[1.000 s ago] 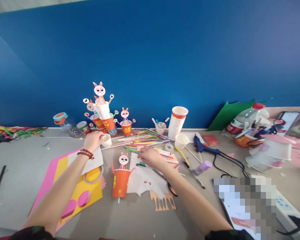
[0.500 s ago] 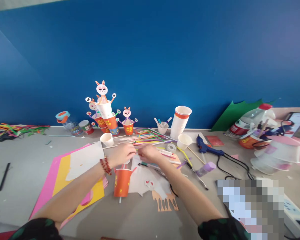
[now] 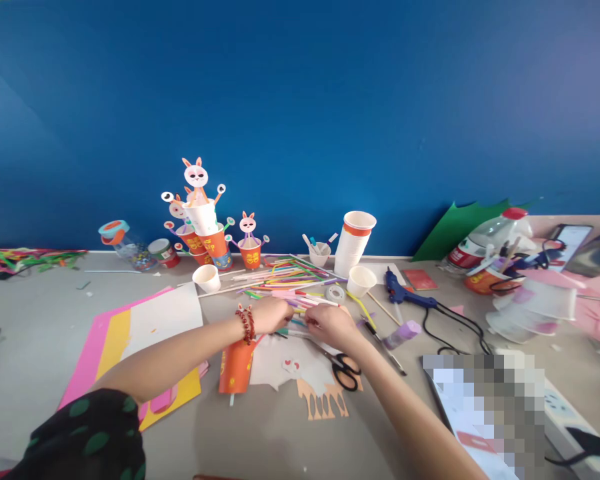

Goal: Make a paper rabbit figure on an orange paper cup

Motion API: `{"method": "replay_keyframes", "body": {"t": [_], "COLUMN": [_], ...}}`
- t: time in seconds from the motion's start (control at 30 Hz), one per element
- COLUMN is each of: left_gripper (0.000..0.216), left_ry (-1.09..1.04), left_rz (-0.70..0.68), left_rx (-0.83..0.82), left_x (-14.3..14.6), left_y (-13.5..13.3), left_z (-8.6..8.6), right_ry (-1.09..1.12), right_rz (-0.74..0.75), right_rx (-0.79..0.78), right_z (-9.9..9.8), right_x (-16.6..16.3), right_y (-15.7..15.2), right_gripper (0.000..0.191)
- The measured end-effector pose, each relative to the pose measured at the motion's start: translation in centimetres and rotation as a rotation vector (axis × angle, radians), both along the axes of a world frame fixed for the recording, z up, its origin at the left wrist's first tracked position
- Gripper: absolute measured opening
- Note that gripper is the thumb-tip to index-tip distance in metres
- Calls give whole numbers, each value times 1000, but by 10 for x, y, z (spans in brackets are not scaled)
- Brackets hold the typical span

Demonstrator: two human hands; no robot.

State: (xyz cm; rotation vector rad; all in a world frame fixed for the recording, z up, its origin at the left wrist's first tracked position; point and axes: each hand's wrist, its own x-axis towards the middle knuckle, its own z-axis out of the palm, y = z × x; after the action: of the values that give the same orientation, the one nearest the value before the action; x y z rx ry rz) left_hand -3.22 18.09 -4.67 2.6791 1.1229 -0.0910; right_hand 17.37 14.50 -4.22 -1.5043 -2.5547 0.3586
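Observation:
My left hand [image 3: 274, 315] and my right hand [image 3: 330, 324] meet over the middle of the grey table [image 3: 55, 333], fingers pinched together on a thin coloured straw [image 3: 300, 308] between them. Just behind them lies a loose heap of coloured straws [image 3: 285, 275]. Under my left wrist stands an orange paper cup [image 3: 236, 365] with a stick through its bottom. White cut paper [image 3: 290, 360] and black-handled scissors [image 3: 346, 371] lie right below my right hand. A red bead bracelet sits on my left wrist.
Bunny-topped paper cups [image 3: 204, 227] stand stacked by the blue wall, with a stack of white cups [image 3: 354, 243] to their right. A blue glue gun [image 3: 405, 297], a purple glue stick [image 3: 403, 335], tape roll [image 3: 336, 293] and pink and yellow sheets [image 3: 120, 340] lie around.
My left hand came from the small white cup at the left over to my right hand. Both hands then shifted slightly right and closed on a straw. The scissors now show.

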Motion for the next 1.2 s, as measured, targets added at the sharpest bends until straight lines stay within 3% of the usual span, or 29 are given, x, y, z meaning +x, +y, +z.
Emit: {"method": "replay_keyframes", "body": {"t": [0.37, 0.5, 0.7, 0.8, 1.0, 1.2], "left_gripper": [10, 10, 10, 6, 13, 12], "left_ry": [-42, -176, -394, -457, -535, -540], "left_rz": [43, 47, 80, 122, 167, 189], "left_rx": [-97, -133, -197, -225, -329, -381], "left_x": [2, 4, 31, 37, 29, 18], "left_y": [2, 3, -2, -6, -9, -10], "left_z": [-4, 9, 29, 29, 16, 14], "right_ry": [138, 191, 233, 179, -51, -139], "right_rz": [-43, -102, -100, -108, -83, -45], "right_rx": [-69, -94, -104, -108, -70, -8], "right_z": [-1, -1, 2, 1, -5, -7], "right_x": [15, 25, 19, 20, 26, 15], "right_y": [-1, 2, 5, 5, 2, 3], "right_gripper": [11, 10, 19, 23, 12, 19]}}
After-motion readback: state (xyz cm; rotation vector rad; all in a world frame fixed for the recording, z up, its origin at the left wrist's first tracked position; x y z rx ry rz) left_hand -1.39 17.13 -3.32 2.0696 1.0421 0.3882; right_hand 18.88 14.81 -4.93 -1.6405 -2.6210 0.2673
